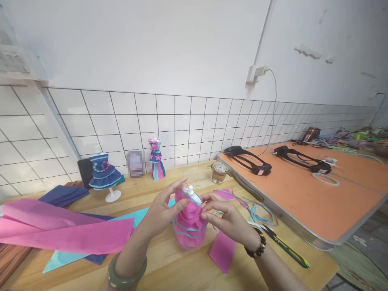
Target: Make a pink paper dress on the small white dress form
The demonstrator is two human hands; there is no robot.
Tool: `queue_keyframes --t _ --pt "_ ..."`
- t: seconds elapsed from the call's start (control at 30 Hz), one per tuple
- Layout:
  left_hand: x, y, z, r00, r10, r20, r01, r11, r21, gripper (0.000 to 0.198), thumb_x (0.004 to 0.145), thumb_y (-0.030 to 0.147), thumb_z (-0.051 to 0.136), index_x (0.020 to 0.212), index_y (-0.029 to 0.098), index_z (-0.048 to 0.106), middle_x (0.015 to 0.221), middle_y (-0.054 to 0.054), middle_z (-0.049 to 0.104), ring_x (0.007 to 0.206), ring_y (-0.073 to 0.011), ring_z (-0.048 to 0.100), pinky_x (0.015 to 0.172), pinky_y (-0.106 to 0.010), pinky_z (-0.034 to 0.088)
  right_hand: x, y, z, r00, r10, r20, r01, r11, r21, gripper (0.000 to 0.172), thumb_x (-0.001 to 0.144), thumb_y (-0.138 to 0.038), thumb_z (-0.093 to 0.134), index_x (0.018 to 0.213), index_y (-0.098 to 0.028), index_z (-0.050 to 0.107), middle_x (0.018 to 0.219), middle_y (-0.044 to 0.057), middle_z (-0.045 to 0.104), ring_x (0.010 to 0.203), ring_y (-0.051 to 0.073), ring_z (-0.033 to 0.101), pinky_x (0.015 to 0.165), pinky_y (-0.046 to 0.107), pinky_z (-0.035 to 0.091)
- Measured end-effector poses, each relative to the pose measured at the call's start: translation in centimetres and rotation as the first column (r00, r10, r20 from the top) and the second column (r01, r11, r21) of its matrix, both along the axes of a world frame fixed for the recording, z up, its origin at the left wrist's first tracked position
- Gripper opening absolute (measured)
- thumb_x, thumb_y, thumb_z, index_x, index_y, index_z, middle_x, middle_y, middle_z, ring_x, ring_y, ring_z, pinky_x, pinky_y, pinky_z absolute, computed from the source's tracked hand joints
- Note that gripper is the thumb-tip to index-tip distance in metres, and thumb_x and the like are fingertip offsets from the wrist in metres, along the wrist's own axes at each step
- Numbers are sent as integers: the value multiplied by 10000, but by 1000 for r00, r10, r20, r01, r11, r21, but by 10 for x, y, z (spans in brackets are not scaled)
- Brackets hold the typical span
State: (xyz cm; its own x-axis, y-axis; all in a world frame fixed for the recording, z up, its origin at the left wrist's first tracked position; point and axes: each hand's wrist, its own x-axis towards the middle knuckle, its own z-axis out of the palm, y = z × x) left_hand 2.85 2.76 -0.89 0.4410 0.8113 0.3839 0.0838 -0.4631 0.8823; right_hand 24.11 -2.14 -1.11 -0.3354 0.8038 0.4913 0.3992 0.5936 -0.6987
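Observation:
A small white dress form wears a ruffled pink dress [190,232] with light blue trim, upright on the wooden table in front of me. My left hand [165,208] is wrapped about the left side of its bodice, thumb pressing on the pink cloth at the front. On the other side, the fingers of my right hand [226,216] pinch the edge of the bodice; whether a small piece sits in that pinch is hidden. The white neck knob [190,190] sticks up between both hands. Beneath my right hand lies a pink fabric piece [223,252].
Pink fabric strips [75,234] cover light blue and navy cloth at left. Behind stand a navy dress on a stand [104,176], a multicoloured doll dress [157,157] and a glass jar [219,173]. At right are ribbon scraps [260,212], a slim yellow-green tool [286,246] and an orange table [303,206].

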Motion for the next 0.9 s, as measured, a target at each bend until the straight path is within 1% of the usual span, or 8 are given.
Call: queue_keyframes --t 0.17,0.3,0.4,0.53,0.7,0.8,0.9 --pt "-1 2 -3 1000 -5 2 5 1000 0 525 822 364 600 1324 306 460 1271 -53 577 1237 -230 473 1056 -424 365 -4 0 -1 998 -57 -27 57 998 14 138 859 -267 587 773 -195 667 979 62 651 920 170 632 830 313 505" --pt "-1 4 -4 1000 12 -15 -11 1000 23 529 831 361 587 1337 317 437 1288 -38 564 1236 -214 472 1063 -419 355 -7 -1 -2 994 -101 -42 103 994 46 153 857 -279 583 747 -196 650 962 63 661 907 177 638 814 315 510" --pt "0 4 -4 1000 13 -13 -12 999 32 515 829 358 592 1324 312 457 1326 -43 539 1260 -223 449 1066 -411 348 -8 -2 -2 988 -138 -71 141 989 40 156 855 -272 580 734 -195 640 947 61 667 891 180 644 807 318 512" --pt "0 5 -4 1000 14 -6 -14 999 30 523 821 361 600 1322 301 465 1332 -59 536 1259 -237 452 1059 -415 355 -10 -2 -4 985 -155 -82 157 987 29 154 849 -283 589 733 -199 646 944 63 679 876 184 653 797 324 521" --pt "1 2 0 999 35 -15 -34 999 35 521 827 365 591 1326 293 456 1233 -57 600 1205 -218 502 1047 -406 369 -11 -5 -6 979 -162 -127 171 983 61 119 812 -292 640 735 -202 656 904 60 697 844 185 664 793 318 527" --pt "2 0 1 998 54 -45 -53 998 24 530 828 367 590 1332 291 445 1272 -58 578 1232 -213 480 1057 -392 358 -12 -6 -8 975 -173 -137 185 980 79 116 790 -305 667 737 -202 664 905 67 693 855 191 661 795 316 527" --pt "3 1 -1 996 63 -56 -61 997 36 541 825 368 592 1337 289 437 1321 -66 546 1249 -219 466 1050 -392 368 -13 -6 -10 972 -182 -147 195 977 81 148 794 -335 657 732 -201 651 889 68 686 850 196 656 781 322 528"
